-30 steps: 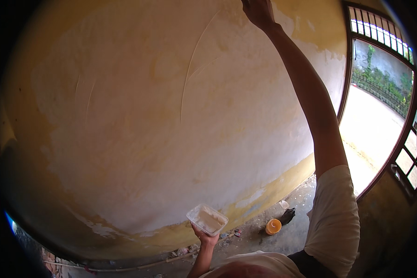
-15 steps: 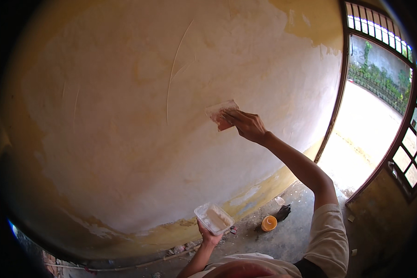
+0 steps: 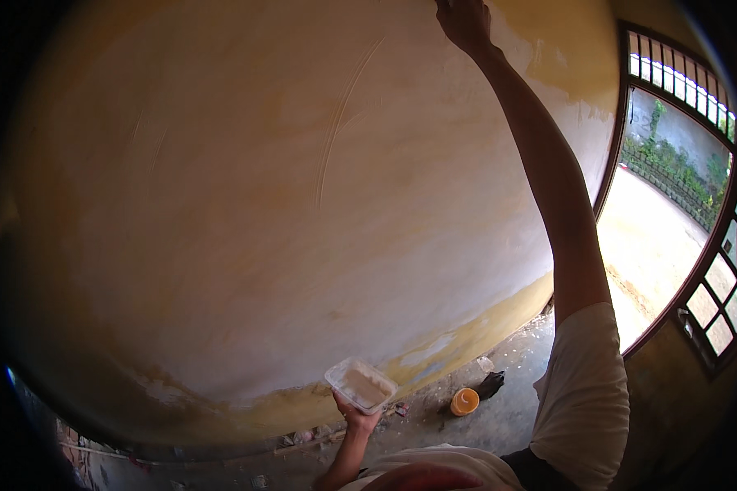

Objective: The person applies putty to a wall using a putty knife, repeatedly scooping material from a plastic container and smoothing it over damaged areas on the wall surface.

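My left hand (image 3: 357, 419) holds a clear plastic tub (image 3: 336, 374) from below, low in front of the wall (image 3: 229, 229). Pale putty (image 3: 363, 389) lies inside the tub. High at the upper edge of the view, my right hand (image 3: 467, 24) reaches up along the wall with bent fingers. Its fingertips are cut off by the frame, and so is the flat putty spreader it gripped in the earlier frame. Whitish filler covers much of the yellow wall, with thin curved ridges (image 3: 336, 123) standing out on it.
On the grey floor (image 3: 422, 434) an orange tub (image 3: 464, 402) stands beside a dark object (image 3: 490, 385). Debris and a thin pole (image 3: 299, 446) lie along the wall's foot. A barred doorway (image 3: 655, 237) opens to the right, next to a paned window frame (image 3: 716, 303).
My right hand has risen from mid-wall to the upper edge, carrying the spreader out of view. The left hand still holds the tub. The whole view has shifted slightly.
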A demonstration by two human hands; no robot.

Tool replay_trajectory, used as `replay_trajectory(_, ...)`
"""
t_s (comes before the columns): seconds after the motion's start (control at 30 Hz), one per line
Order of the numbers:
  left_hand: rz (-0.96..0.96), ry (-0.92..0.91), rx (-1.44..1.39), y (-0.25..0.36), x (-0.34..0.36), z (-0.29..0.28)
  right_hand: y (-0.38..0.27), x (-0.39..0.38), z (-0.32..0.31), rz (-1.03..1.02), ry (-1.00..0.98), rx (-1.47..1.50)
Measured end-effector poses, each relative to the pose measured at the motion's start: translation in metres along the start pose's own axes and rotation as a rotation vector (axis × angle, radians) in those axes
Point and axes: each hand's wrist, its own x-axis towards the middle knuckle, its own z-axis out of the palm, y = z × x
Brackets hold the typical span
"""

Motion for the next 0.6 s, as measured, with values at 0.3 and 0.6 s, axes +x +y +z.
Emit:
replay_trajectory(0.3,0.044,-0.048,-0.063,0.01,0.001,-0.008,-0.173,-0.26,-0.019,-0.377,-0.353,0.352)
replay_trajectory(0.6,0.031,-0.079,0.004,0.02,0.01,-0.01,-0.109,-0.178,-0.06,-0.17,-0.188,0.256)
